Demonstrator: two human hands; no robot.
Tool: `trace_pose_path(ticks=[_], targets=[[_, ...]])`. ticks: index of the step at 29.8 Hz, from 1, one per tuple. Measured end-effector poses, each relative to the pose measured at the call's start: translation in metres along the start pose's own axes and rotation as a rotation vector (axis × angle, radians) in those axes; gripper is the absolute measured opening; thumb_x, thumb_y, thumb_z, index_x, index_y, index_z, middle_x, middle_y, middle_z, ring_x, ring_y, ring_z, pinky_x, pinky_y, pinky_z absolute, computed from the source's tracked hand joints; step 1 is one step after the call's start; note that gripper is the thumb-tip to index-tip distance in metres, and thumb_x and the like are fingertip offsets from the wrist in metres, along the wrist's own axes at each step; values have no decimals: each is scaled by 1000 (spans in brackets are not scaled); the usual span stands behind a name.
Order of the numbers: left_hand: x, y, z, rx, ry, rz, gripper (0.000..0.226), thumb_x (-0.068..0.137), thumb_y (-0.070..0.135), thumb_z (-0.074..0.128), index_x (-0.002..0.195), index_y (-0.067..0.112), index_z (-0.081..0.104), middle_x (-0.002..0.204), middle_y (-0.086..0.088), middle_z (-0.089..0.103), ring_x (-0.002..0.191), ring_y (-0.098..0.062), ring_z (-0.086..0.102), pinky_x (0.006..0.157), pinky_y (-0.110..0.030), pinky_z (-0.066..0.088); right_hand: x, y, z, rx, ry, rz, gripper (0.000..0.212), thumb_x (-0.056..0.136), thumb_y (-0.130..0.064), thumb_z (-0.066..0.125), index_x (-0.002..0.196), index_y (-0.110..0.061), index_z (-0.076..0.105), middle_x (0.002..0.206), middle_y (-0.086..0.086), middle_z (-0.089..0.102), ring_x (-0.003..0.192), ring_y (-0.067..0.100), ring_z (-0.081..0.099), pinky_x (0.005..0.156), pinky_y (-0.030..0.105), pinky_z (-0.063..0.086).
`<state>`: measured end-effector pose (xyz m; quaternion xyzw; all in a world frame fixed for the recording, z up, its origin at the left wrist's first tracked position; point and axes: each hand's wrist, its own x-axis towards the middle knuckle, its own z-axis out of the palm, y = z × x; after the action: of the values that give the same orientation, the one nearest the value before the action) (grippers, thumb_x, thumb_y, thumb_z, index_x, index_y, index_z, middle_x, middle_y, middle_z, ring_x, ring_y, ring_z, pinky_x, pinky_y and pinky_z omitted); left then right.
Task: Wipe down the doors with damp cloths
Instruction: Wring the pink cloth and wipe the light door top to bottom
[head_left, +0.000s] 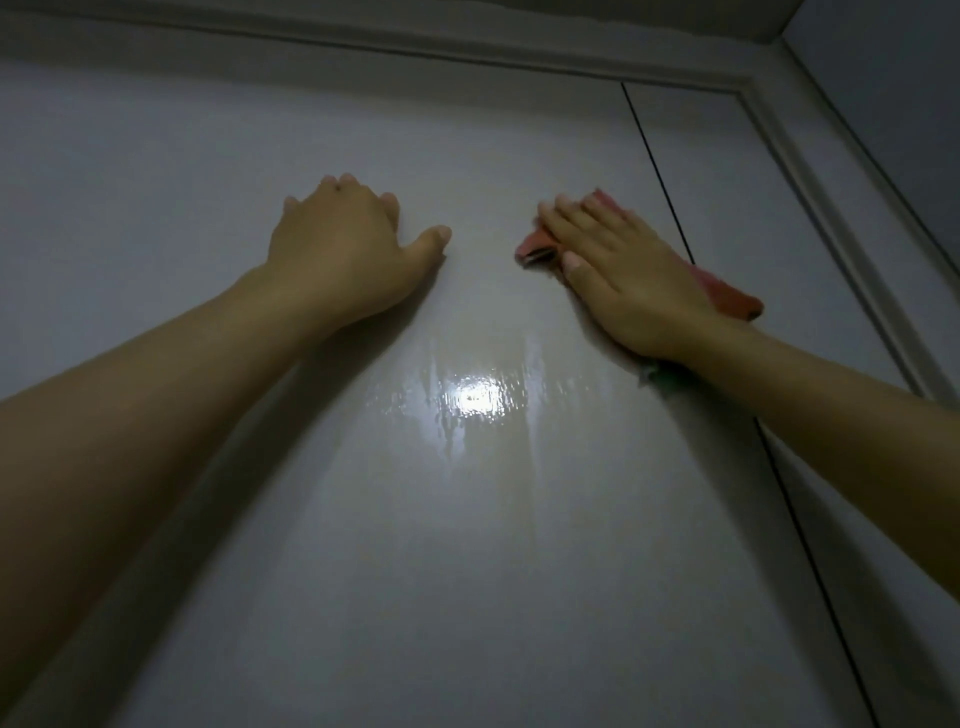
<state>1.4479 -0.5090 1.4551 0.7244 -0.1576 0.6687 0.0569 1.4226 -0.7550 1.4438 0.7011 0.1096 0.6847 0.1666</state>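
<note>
The person's right hand (631, 275) lies flat with fingers spread on a folded pink cloth (540, 248), pressing it against the upper part of a pale, glossy door (467, 519), close to the dark seam that separates the door from the door frame (810, 208); corners of the cloth show beyond the fingertips and past the wrist side of the palm. The left hand (348, 249) holds nothing and braces on the same door, fingers bent at the knuckles with their tips against the panel and thumb out to the side. The cloth looks soft, light and limp, so it will probably bunch or slide unless the flat palm keeps it pinned; spreading the fingers over its middle seems the surest hold. Wet streaks and a bright reflection below the hands suggest the surface is damp and slick, so the bracing hand could slip. The door itself looks rigid and should take firm pressure. No container is visible in the view
</note>
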Motion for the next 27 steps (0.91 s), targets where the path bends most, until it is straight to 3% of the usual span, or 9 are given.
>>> trace_pose_path(ticks=[4, 6, 10, 12, 14, 17, 19, 24, 27], targets=[[-1, -2, -1, -18, -20, -15, 71, 93, 62, 26, 131, 6, 49, 139, -26, 39, 124, -41, 41, 103, -52, 34, 25, 47, -8, -45, -10, 375, 50, 104, -27, 16, 152, -14, 11, 159, 6, 11, 146, 20, 7, 119, 34, 0], [-2, 0, -2, -33, -10, -35, 70, 93, 61, 26, 127, 5, 52, 139, -25, 39, 125, -40, 40, 104, -52, 32, 25, 44, -7, -38, -5, 470, 51, 103, -28, 14, 153, -15, 9, 160, 5, 9, 146, 21, 5, 119, 37, 1], [-3, 28, -1, -150, 32, 100, 60, 97, 52, 31, 145, 17, 37, 153, -16, 27, 140, -32, 25, 115, -46, 15, -16, 28, -1, -24, 3, 167, 53, 101, -34, 11, 152, -20, 11, 159, 0, 11, 146, 16, 6, 119, 33, -1], [-4, 47, 3, -212, 21, 166, 57, 97, 51, 32, 144, 19, 41, 151, -15, 33, 137, -32, 30, 114, -42, 18, -26, 47, -8, -33, -17, 97, 51, 102, -33, 12, 152, -20, 11, 159, 0, 12, 146, 15, 6, 119, 32, 0], [-7, 61, 8, -208, 8, 181, 56, 97, 50, 32, 138, 16, 48, 145, -18, 39, 132, -34, 36, 109, -42, 26, -21, 75, -12, -54, -17, 219, 49, 104, -27, 16, 152, -17, 12, 159, 4, 12, 146, 17, 6, 119, 32, -1], [-6, 65, 11, -150, -5, 163, 57, 97, 51, 33, 142, 17, 42, 150, -20, 31, 136, -35, 30, 109, -44, 26, -14, 92, -17, 10, -9, 480, 50, 104, -26, 15, 152, -15, 8, 160, 5, 6, 146, 19, 1, 119, 33, -3], [-4, 67, 12, -115, -26, 166, 61, 96, 54, 30, 145, 18, 38, 153, -20, 24, 140, -34, 25, 112, -44, 23, -23, 80, -12, 0, -2, 469, 51, 103, -28, 15, 152, -15, 8, 160, 5, 7, 147, 20, 2, 119, 35, -2], [-4, 65, 17, -102, -34, 175, 66, 95, 58, 27, 149, 20, 28, 158, -17, 15, 145, -29, 13, 116, -43, 12, -61, 77, -15, -18, -28, 144, 55, 99, -34, 11, 151, -17, 14, 158, 1, 12, 146, 15, 6, 119, 33, 1], [-4, 64, 18, -112, -23, 182, 66, 95, 58, 27, 149, 20, 28, 158, -16, 15, 145, -30, 14, 117, -43, 11, -49, 110, -25, -16, -16, 410, 49, 104, -23, 17, 151, -12, 15, 159, 7, 12, 146, 19, 8, 119, 30, 0]])
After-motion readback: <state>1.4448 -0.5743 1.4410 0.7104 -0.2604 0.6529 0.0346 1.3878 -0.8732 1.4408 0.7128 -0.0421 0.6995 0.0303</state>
